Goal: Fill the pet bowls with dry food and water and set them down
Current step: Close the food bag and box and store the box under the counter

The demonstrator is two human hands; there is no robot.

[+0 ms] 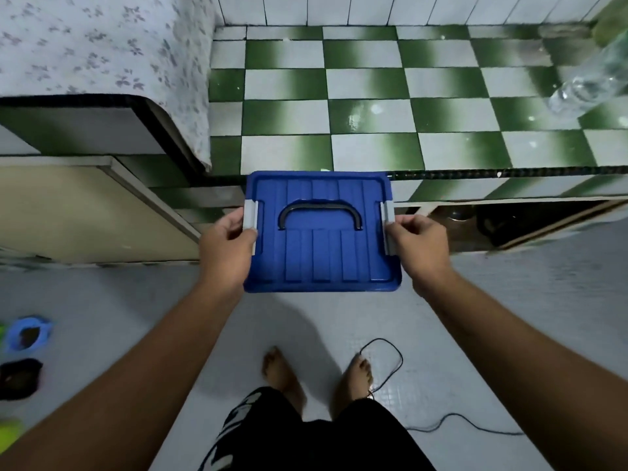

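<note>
A blue plastic storage box point(321, 253) with a black fold-down handle and grey side latches is held in the air in front of the tiled counter edge. My left hand point(226, 248) grips its left side at the grey latch. My right hand point(419, 246) grips the right side at the other latch. The lid is on, so the box's contents are hidden. A blue pet bowl point(27, 334) with something dark inside sits on the floor at the far left. A clear plastic water bottle point(591, 79) lies tilted on the counter at the far right.
The green-and-white checkered counter point(339, 113) runs ahead, with an open cabinet point(509, 226) below it on the right. A cupboard door point(85, 212) stands at left. A black cable point(390, 375) trails on the floor by my bare feet. A black item point(18, 377) lies near the bowl.
</note>
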